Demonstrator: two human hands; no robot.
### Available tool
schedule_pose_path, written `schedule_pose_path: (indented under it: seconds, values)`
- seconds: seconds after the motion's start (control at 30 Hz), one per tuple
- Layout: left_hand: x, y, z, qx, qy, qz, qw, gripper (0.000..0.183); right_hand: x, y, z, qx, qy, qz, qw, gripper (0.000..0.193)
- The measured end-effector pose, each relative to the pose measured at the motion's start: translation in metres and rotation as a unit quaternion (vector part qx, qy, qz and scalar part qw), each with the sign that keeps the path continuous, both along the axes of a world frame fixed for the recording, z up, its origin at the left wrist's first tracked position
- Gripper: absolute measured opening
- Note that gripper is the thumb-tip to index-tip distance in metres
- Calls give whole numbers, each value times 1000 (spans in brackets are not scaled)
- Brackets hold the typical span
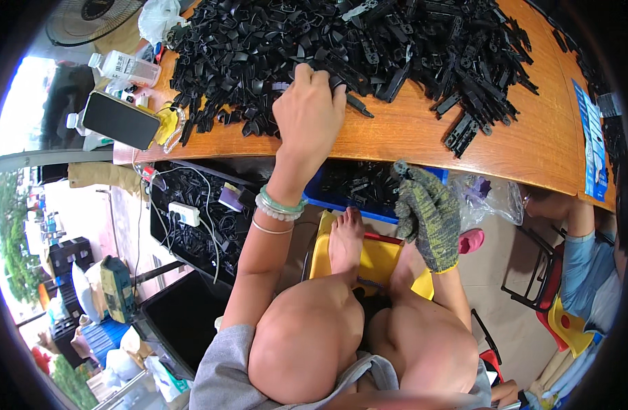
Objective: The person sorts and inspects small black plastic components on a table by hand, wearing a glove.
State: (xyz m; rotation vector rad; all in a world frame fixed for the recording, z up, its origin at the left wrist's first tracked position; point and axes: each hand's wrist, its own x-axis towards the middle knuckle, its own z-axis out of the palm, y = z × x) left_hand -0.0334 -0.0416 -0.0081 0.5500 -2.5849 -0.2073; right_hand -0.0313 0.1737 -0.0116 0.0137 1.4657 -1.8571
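My bare left hand (310,109), with beaded bracelets at the wrist, reaches to the near edge of a large pile of black plastic parts (252,48) on the wooden table. Its fingers are curled closed among the parts; what they hold is hidden behind the hand. A grey and yellow knit glove covers my right hand (430,212), which hangs just below the table edge, by a blue bin (389,219) of small black parts. The gloved fingers are bent together, with a small dark piece (401,167) at their tips that I cannot name.
A phone (121,120) and a plastic bottle (130,69) stand at the table's left. Below it, a black tray (191,232) holds parts, cables and a white power strip (184,214). My feet rest on a yellow stool (377,256). Another person's arm (579,222) shows at right.
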Motion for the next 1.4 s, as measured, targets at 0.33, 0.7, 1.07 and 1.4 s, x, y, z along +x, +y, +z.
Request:
schedule_pose_path:
  seconds: [0.33,0.7,1.07,1.4]
  values:
    - [4,29,-15,168,182,-77,966,7,-3,-3,6,36,53,-9,998,28]
    - [32,69,5,531,91,-114,834,10,-15,12,-11,149,710,16,688,24]
    - [30,82,2,410,132,-146,890,18,-1,14,-12,209,667,48,713,39]
    - [21,91,-10,490,157,-147,845,31,9,16,-18,265,671,38,691,39]
